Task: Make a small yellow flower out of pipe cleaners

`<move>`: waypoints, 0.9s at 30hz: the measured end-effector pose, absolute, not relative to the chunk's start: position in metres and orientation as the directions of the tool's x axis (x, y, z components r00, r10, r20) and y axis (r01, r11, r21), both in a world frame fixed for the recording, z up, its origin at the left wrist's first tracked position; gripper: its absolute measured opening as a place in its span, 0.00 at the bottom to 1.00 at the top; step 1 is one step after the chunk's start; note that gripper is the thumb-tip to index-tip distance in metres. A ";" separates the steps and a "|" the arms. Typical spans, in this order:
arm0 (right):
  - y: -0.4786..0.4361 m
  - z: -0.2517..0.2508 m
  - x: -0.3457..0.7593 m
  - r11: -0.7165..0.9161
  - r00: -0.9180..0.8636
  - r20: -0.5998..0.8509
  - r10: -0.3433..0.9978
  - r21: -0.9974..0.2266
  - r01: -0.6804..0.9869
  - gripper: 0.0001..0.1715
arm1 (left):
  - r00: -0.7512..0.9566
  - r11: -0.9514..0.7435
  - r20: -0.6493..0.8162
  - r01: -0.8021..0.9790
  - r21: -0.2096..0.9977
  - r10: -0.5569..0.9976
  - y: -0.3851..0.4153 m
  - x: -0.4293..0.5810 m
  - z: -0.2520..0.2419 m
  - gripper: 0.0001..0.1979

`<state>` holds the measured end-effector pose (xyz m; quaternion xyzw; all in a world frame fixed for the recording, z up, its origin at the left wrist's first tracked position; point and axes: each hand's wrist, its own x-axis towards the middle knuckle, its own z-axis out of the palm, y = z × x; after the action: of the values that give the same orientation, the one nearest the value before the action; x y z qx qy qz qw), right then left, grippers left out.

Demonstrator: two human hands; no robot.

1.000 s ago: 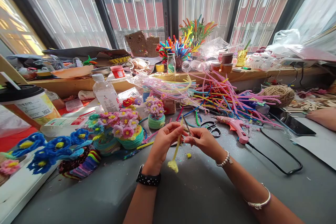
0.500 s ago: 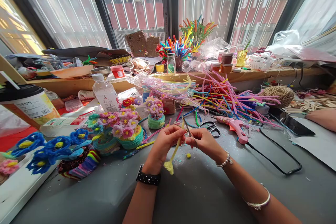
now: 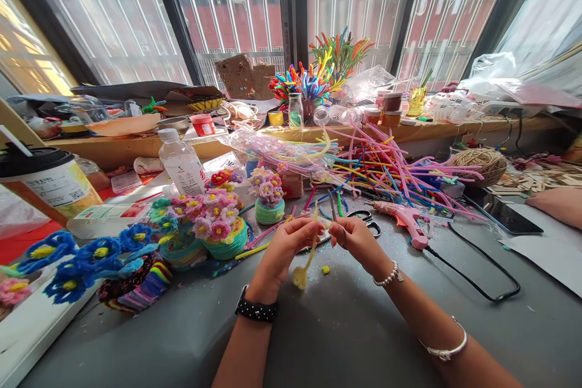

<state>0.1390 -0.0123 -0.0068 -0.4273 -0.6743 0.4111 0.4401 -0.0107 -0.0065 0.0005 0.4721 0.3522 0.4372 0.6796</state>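
Note:
My left hand pinches a pale yellow pipe cleaner; one end sticks up above the fingers, and the other hangs down to a small rounded, curled head. Close beside it, my right hand is closed around a slim, pointed grey metal tool, its tips upward. Whether this is tweezers or small scissors I cannot make out. The tool stands just right of the pipe cleaner's upper end, apart from it. A small yellow tuft lies on the grey table below my hands.
Black-handled scissors and a pink glue gun with a black cord lie to the right. Loose pipe cleaners pile up behind. Pipe-cleaner flowers in pots stand left. Another person's arm rests at the right edge.
The metal tool has swung from leaning across the pipe cleaner to upright and moved slightly right, away from it. The pipe cleaner's curled head has shifted slightly up and right.

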 end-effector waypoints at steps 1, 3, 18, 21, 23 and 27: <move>-0.013 -0.007 0.138 0.306 -0.278 0.241 0.930 -0.926 0.220 0.33 | 0.371 0.174 -0.067 -0.264 0.949 0.926 -0.007 -0.011 0.001 0.08; -0.014 -0.008 0.137 0.333 -0.325 0.248 0.912 -0.912 0.239 0.34 | 0.368 0.181 -0.068 -0.282 0.942 0.927 -0.007 -0.011 0.002 0.08; -0.014 -0.012 0.133 0.403 -0.494 0.224 0.840 -0.867 0.292 0.38 | 0.511 0.187 0.064 -0.426 0.885 0.857 -0.010 -0.009 0.004 0.14; -0.014 -0.012 0.133 0.400 -0.484 0.223 0.846 -0.865 0.302 0.38 | 0.510 0.208 0.054 -0.443 0.872 0.858 -0.010 -0.010 0.006 0.14; -0.015 -0.011 0.132 0.401 -0.486 0.219 0.846 -0.861 0.311 0.38 | 0.504 0.221 0.043 -0.452 0.864 0.862 -0.011 -0.010 0.007 0.13; -0.016 -0.009 0.131 0.416 -0.486 0.234 0.842 -0.855 0.309 0.37 | 0.500 0.225 0.035 -0.449 0.865 0.865 -0.012 -0.010 0.009 0.13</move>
<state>0.1315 -0.0157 -0.0094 -0.3743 -0.7690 0.3895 0.3419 -0.0103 -0.0115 0.0089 0.4399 0.2365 0.4407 0.7459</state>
